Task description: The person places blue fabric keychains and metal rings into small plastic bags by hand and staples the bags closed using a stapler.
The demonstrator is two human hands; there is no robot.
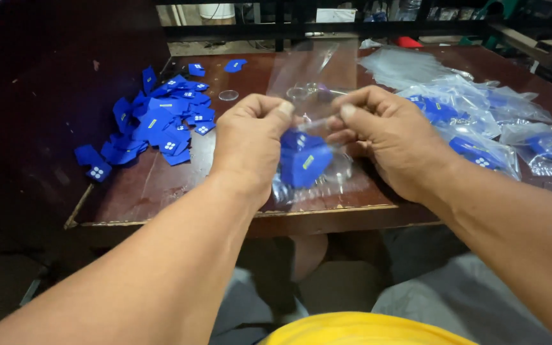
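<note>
Starting nearest the camera, a yellow garment [359, 329] is seen at the bottom edge, with grey-clad knees [455, 294] beneath the front rim of the dark brown wooden bench [161, 185]. Above that rim, a clear plastic bag [311, 83] is held upright between both hands. The left hand [250, 144] is closed as a pinching grip, thumb and forefinger pressed together on the left side of the bag's mouth; the right hand [384, 137] is closed in the same way on the right side of the mouth, its remaining fingers curled behind the plastic. A blue card piece [305, 163] is seen inside the bag, low down between the two hands, and the bag's bottom appears to rest on the bench. To the left, well apart from the hands, a loose heap of blue card pieces [161, 121] is spread over the bench. To the right, a pile of filled clear bags [480, 121] with blue contents is lying. Farther back, a stack of empty clear bags [404, 64] is laid flat, and a dark metal rail [327, 29] is seen beyond the bench.
</note>
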